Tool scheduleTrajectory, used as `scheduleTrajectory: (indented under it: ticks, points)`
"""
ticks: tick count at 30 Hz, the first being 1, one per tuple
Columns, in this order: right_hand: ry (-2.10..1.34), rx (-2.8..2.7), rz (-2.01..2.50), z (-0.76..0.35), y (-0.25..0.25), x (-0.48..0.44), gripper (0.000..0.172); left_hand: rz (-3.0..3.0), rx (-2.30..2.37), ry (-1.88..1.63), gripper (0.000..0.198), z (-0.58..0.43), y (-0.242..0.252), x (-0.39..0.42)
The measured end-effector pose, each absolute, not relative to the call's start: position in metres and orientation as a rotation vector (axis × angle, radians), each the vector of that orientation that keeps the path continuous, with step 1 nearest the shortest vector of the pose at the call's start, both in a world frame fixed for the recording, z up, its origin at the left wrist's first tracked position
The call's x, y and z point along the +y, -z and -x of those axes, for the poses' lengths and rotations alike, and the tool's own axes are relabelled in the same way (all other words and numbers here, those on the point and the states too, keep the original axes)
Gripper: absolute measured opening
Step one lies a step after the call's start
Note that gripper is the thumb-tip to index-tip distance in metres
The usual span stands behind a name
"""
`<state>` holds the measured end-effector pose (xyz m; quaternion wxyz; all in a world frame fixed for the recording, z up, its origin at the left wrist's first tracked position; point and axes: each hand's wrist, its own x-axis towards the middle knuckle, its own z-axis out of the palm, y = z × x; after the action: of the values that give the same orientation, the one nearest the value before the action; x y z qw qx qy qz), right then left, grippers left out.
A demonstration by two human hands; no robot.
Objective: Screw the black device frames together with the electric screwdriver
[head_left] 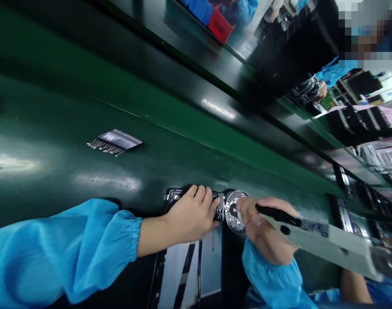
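Observation:
My left hand point(191, 214) lies over the upper part of a flat electronic device point(189, 274), its fingers bent against the dark top section. Wrapped round a white electric screwdriver point(324, 242) with a black lever is my right hand point(268, 227). The tool's tip end points at a round metal dish point(232, 210) with small holes or pits, just right of the device; my fingers cover part of the dish. Whether the tip touches it cannot be made out. Both arms wear blue sleeves.
A row of thin strips with short wires point(115, 141) lies on the green work surface point(61, 171) at the left. A dark raised rail point(189, 90) runs diagonally behind. Beyond are a red bin point(221, 25), a blue bin point(199, 10) and other people. Another person's arm point(353, 285) shows at lower right.

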<state>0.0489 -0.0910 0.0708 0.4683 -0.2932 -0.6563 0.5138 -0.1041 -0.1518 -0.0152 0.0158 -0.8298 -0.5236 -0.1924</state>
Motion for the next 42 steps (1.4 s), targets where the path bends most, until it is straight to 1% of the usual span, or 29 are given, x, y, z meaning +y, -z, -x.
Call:
scheduleTrajectory:
  ticks: [5, 25, 42]
  points:
    - [-1.342, -1.607, 0.720, -0.0468, -0.0605, -0.0973, 0.025, 2.613, -1.642, 0.608, 0.053, 0.1023, 0.0127, -0.1518]
    - [-1.317, -1.637, 0.762, -0.0468, -0.0645, -0.0974, 0.022, 2.584, -1.638, 0.602, 0.053, 0.1010, 0.0119, -0.1514]
    - [-1.335, -1.619, 0.697, -0.0434, -0.0611, -0.0964, 0.023, 2.647, -1.634, 0.550, 0.054, 0.1030, 0.0084, -0.1505]
